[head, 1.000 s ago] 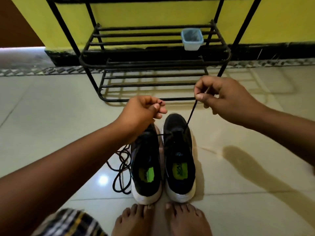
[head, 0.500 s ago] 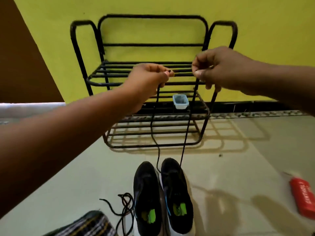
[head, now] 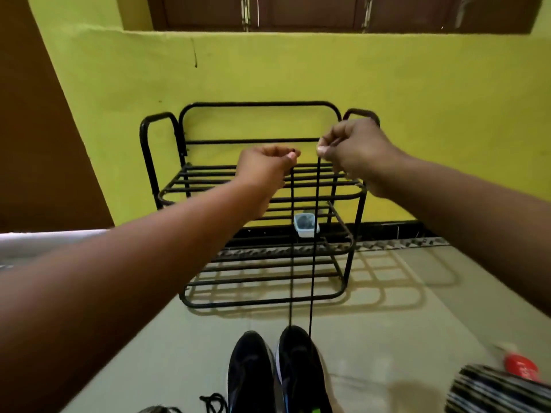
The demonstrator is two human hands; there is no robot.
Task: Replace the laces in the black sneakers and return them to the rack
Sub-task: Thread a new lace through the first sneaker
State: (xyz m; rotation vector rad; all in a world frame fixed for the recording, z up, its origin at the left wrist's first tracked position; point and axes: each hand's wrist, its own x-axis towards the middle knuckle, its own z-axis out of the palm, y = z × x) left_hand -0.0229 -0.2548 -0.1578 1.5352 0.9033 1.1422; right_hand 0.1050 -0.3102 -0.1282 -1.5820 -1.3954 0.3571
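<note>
The left hand (head: 265, 166) and the right hand (head: 354, 147) each pinch one end of the black lace (head: 314, 234), held taut above the right sneaker (head: 301, 371) on the floor beside the left sneaker (head: 249, 374); the lace looks light, limp and thin, best gripped near its stiff tips; on the rack (head: 259, 192) a small pale tub (head: 306, 228) holds something dark, too blurred to name.

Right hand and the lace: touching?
Touching. In the head view the right hand pinches one end of the lace between thumb and fingers, and the strand runs taut down to the right sneaker.
</note>
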